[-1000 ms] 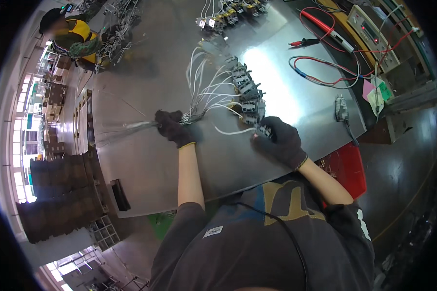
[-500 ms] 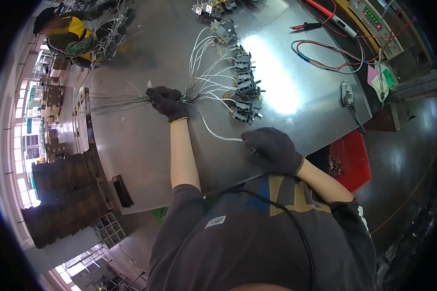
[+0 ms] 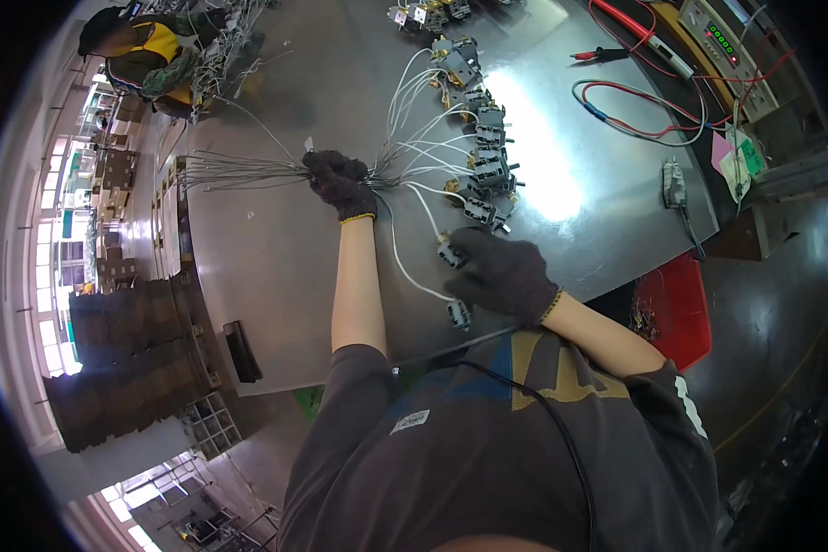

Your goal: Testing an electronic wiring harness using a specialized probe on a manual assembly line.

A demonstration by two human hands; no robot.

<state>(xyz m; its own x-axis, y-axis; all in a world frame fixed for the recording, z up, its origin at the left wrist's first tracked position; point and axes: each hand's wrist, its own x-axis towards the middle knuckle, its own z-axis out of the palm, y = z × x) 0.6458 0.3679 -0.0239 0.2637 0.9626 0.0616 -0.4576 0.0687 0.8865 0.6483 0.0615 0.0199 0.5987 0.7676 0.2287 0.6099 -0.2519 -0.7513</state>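
Left hand (image 3: 339, 182), gloved, is closed around a bundle of white wires (image 3: 248, 170) on the steel table (image 3: 276, 267). A row of grey connectors (image 3: 486, 152) lies beside it. Right hand (image 3: 501, 274), gloved, pinches one connector (image 3: 449, 253) near the table's front edge.

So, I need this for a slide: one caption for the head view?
Left gloved hand grips a bundle of thin white and grey wires; right gloved hand holds a small grey connector block.

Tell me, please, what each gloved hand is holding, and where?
The left hand grips the wire bundle mid-length; the right hand holds a small connector on a white wire's end.
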